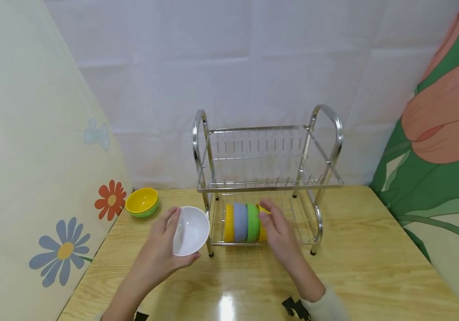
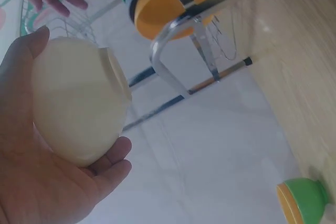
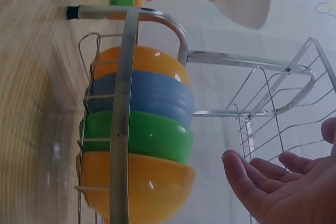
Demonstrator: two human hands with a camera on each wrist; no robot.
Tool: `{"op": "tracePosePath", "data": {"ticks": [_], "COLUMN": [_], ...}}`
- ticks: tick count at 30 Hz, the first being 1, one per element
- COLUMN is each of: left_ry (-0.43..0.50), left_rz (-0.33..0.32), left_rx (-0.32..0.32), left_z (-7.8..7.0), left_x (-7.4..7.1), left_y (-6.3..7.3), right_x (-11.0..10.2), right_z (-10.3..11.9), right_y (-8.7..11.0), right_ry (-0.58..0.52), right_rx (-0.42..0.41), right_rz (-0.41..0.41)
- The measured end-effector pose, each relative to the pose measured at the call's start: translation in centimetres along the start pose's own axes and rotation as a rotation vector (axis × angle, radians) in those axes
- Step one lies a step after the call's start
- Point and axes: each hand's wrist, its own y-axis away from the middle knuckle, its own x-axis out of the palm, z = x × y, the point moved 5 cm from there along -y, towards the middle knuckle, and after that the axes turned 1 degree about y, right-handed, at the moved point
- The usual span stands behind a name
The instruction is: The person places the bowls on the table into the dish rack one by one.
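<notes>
My left hand (image 1: 164,249) grips a white bowl (image 1: 192,232) at the left front of the dish rack, thumb and fingers on opposite sides of its rim. In the left wrist view the bowl's pale outside and foot (image 2: 116,74) face the camera. On the rack's lower tier stand several bowls on edge in a row: a yellow bowl (image 1: 229,223), a blue bowl (image 1: 240,223), a green bowl (image 1: 253,223) and another yellow bowl (image 3: 142,184). Beside that last one is my right hand (image 1: 279,234), its fingers extended and holding nothing; the right wrist view shows a gap between them.
The two-tier metal dish rack (image 1: 270,188) stands on the wooden table (image 1: 374,249) near the back wall. A yellow bowl (image 1: 142,200) sits in a green bowl (image 1: 146,213) at the back left. Patterned cloth walls (image 1: 446,156) border both sides.
</notes>
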Motion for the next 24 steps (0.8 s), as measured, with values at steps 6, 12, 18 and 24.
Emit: {"op": "tracePosePath", "data": {"ticks": [6,12,18,24], "left_ry": [0.013,0.027,0.040,0.072], "left_rz": [0.005,0.010,-0.006,-0.012], "left_rx": [0.022,0.047,0.091,0.113], "left_z": [-1.4,-2.6,-3.8,-4.6], "left_x": [0.4,0.9,1.3,1.6], "left_y": [-0.3,-0.5,-0.8,-1.0], "right_x": [0.4,0.7,1.4,2.0], "right_z": [0.5,1.1,1.2,1.5], "right_y": [0.5,1.1,1.7,2.0], "right_ry": [-0.026,-0.068,-0.090,-0.117], "right_rx": [-0.017,-0.021,-0.019,-0.023], "right_rz": [-0.005,0.015,0.025,0.031]}}
